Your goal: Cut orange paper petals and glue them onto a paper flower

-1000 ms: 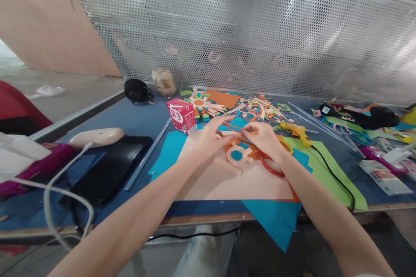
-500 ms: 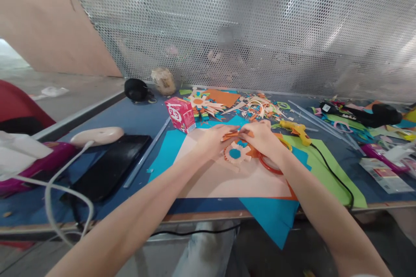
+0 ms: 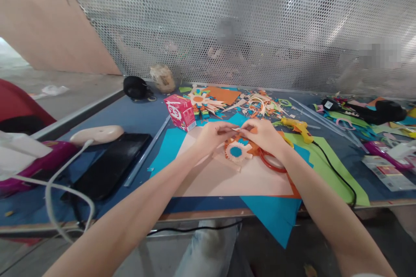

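Observation:
My left hand (image 3: 214, 137) and my right hand (image 3: 262, 136) meet over the middle of the sheets, both closed, with thumbs and fingertips pinching a small piece of paper (image 3: 238, 130). Fingers cover most of that piece. Just below it lies a pale paper cutout (image 3: 229, 152) with a toothed edge and a blue centre. Orange paper shows around the cutout's upper side. Red-handled scissors (image 3: 274, 169) lie under my right wrist, partly hidden. Beneath everything is a large pale peach sheet (image 3: 208, 184).
A pink box (image 3: 180, 112) stands behind my left hand. Paper scraps (image 3: 260, 104) pile up at the back. A yellow glue gun (image 3: 297, 127) lies right, its cord crossing green paper (image 3: 338, 169). Left are a black phone (image 3: 113, 164) and a white cable (image 3: 48, 194). Blue paper (image 3: 276, 216) overhangs the front edge.
The orange paper between my fingertips was plainly visible before; now only a small pale bit shows there. My fingertips have drawn closer together. The view has shifted slightly.

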### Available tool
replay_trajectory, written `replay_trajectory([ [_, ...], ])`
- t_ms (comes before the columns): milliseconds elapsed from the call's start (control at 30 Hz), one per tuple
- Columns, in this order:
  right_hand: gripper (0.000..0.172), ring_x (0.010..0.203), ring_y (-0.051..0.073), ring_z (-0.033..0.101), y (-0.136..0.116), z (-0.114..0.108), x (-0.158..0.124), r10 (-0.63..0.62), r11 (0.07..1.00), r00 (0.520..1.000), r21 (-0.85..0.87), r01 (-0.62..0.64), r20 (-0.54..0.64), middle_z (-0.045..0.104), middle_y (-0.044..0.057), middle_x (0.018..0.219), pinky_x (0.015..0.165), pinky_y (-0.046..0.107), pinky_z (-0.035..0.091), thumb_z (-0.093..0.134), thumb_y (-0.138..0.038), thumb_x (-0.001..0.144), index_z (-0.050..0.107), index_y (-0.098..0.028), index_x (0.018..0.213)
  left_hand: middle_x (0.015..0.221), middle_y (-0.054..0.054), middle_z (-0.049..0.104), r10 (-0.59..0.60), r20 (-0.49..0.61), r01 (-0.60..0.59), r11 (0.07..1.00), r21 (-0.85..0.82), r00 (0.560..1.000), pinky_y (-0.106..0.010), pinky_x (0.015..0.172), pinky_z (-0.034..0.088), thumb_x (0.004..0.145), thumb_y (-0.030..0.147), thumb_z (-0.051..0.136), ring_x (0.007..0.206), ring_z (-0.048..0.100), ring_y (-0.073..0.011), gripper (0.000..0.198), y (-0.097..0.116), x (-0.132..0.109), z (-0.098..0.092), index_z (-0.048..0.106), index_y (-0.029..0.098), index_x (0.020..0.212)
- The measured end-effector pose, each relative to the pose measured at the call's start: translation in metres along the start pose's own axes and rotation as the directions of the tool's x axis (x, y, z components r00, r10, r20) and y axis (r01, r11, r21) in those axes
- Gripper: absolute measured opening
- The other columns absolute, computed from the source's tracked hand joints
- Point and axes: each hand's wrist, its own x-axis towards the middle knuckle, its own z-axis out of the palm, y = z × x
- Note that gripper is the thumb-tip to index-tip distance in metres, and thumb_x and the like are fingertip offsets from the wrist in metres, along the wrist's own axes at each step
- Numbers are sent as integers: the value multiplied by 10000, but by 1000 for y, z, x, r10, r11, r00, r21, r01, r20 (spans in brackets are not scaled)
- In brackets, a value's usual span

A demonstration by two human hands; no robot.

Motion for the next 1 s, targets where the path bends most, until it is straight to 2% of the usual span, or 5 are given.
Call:
replay_trajectory([
  [133,100,701,135,634,-3,-1,-1,5,998,1000,60,-4,-16,695,10,740,673,245,460,562,-169,807,624,-186,730,826,-76,745,-80,13,81,985,-155,997,-284,645,549,692,350,713,739,694,-196,313,3,0,0,715,147,931],
  [300,103,669,126,629,-4,-1,-2,10,994,1000,110,-8,-15,677,10,704,651,238,476,554,-163,795,606,-181,708,770,-61,734,-139,113,166,947,-277,984,-246,549,526,656,365,745,566,629,-118,350,-2,0,-1,723,137,921],
  [500,91,669,127,622,-2,-2,-1,4,990,999,138,3,-50,671,17,722,661,244,489,546,-167,796,603,-179,725,812,-62,738,-152,187,207,924,-321,971,-233,572,537,664,346,745,633,658,-129,365,-9,1,-1,720,149,971],
  [700,97,660,130,623,-1,-2,-1,-12,989,998,145,20,-57,676,14,725,653,250,494,540,-190,800,603,-189,726,802,-70,743,-177,220,243,913,-327,959,-226,566,537,637,333,765,718,696,-177,383,-4,0,0,722,153,972],
  [1000,96,656,127,621,-3,-3,-2,-15,991,998,135,23,-59,673,7,709,647,246,482,541,-180,793,598,-198,718,786,-69,747,-171,265,257,906,-335,949,-206,522,531,646,265,751,719,706,-188,397,-3,-2,3,697,162,1025],
])
